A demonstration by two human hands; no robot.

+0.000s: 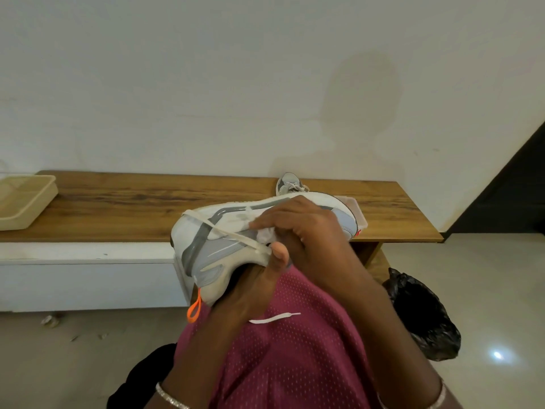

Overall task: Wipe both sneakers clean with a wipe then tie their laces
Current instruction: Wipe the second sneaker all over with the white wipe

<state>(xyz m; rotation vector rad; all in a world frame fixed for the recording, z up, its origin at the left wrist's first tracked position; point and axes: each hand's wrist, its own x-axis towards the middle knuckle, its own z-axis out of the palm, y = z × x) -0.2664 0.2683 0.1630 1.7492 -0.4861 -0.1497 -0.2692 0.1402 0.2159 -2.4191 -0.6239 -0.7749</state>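
A white and grey sneaker [206,240] with an orange heel loop lies on its side in front of me, sole edge up. My left hand [259,278] grips it from below, thumb on the collar. Pressed against the sneaker's side is a crumpled white wipe [267,233], held in my right hand [303,228]. A loose white lace runs across the sneaker's heel, and a lace end [274,317] hangs over my pink garment. The second sneaker [290,184] stands on the wooden bench [147,208] behind, mostly hidden.
A beige plastic basket [25,202] sits at the bench's left end. A pinkish box [358,214] shows behind the held sneaker's toe. A black plastic bag [421,317] lies on the floor at right. Small scraps [50,320] lie on the floor at left.
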